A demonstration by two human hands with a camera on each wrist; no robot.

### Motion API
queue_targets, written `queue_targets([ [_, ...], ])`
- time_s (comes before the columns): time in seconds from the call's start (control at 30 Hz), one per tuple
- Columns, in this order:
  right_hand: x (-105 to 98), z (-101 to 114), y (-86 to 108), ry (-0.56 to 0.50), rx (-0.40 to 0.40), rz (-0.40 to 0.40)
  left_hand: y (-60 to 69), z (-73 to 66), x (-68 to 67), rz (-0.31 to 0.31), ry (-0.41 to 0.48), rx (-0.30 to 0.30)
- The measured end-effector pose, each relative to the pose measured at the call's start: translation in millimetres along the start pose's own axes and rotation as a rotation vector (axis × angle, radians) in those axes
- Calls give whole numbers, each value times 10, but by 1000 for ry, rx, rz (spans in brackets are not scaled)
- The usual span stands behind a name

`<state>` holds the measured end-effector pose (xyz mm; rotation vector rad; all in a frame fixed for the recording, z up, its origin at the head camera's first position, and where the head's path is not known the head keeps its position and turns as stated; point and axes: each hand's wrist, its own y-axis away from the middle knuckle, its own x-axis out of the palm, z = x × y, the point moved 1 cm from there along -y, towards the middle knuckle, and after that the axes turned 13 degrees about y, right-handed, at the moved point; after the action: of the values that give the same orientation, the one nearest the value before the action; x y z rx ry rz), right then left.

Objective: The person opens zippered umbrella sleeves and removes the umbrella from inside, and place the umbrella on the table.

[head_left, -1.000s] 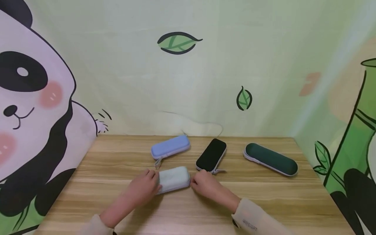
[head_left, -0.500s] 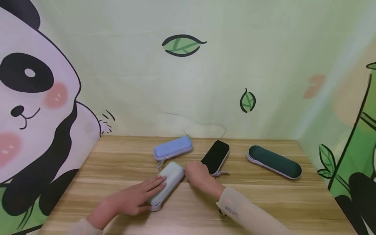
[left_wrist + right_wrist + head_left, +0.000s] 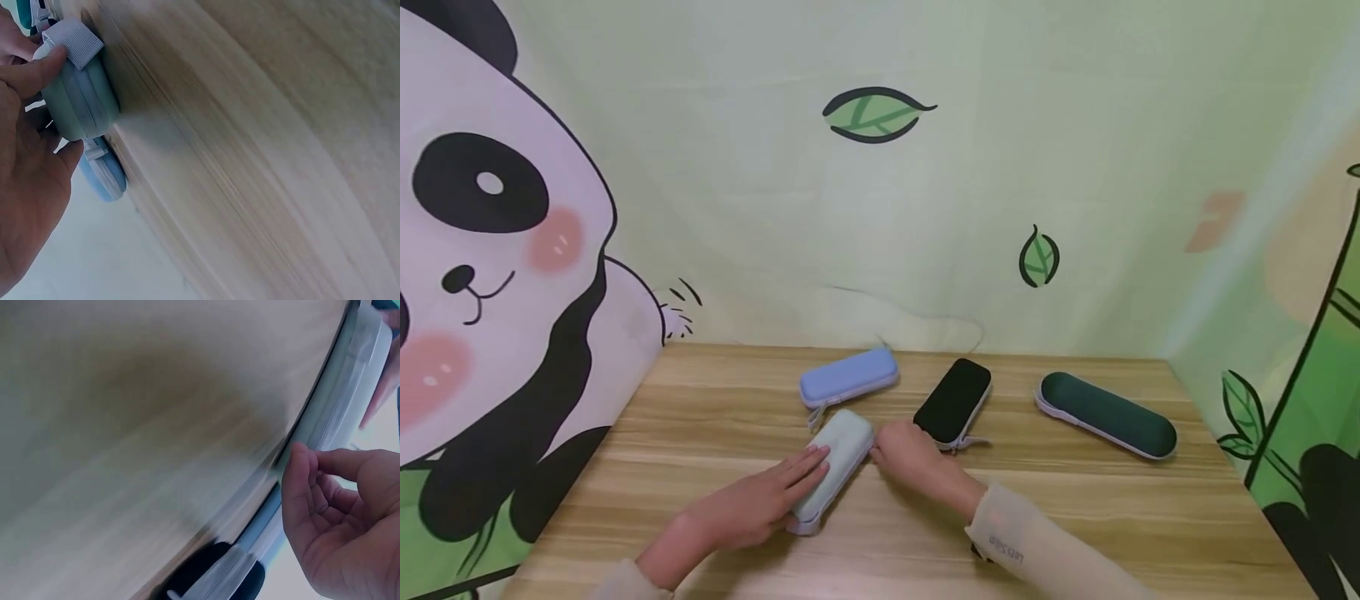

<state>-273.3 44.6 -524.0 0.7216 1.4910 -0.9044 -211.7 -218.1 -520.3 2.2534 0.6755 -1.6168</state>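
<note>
A pale green hard zip case, shaped like a glasses case, lies diagonally on the wooden table. My left hand holds it, fingers across its top; the left wrist view shows the thumb at the near end beside a grey fabric strap. At the case's far right edge, my right hand pinches thumb and forefinger together. The right wrist view places these fingertips at the zipper band, at the zipper pull, which they mostly hide. The case looks closed along the visible side.
A blue zip case lies behind the pale one. A black case sits just beyond my right hand, its strap toward me. Farther right rests a dark green case. A printed cloth backdrop rises behind the table.
The pale green case has turned from crosswise to diagonal, its near end toward me. My left hand has shifted from its left end onto its top. The right hand stays at its edge.
</note>
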Motion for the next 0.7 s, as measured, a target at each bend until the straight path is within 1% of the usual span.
queue_targets([
  [0.1, -9, 65, 36, -6, -82, -24, 11, -4, 8, -7, 3, -4],
  [0.2, -16, 119, 59, -36, -135, -23, 6, -17, 14, -17, -4, 5],
  [0.3, -16, 190, 72, -90, -189, 20, -9, -28, 12, -31, -7, 12],
  [0.4, -8, 282, 102, -122, -261, 57, -24, -37, 17, -33, -12, 5],
  [0.5, -20, 358, 146, -122, -328, 53, -52, -43, 14, -33, -28, 1],
  [0.6, -13, 410, 175, -107, -367, 40, -65, -57, 10, -37, -32, 0],
  [0.7, 8, 433, 177, -76, -373, 39, -66, -73, 6, -39, -23, -7],
])
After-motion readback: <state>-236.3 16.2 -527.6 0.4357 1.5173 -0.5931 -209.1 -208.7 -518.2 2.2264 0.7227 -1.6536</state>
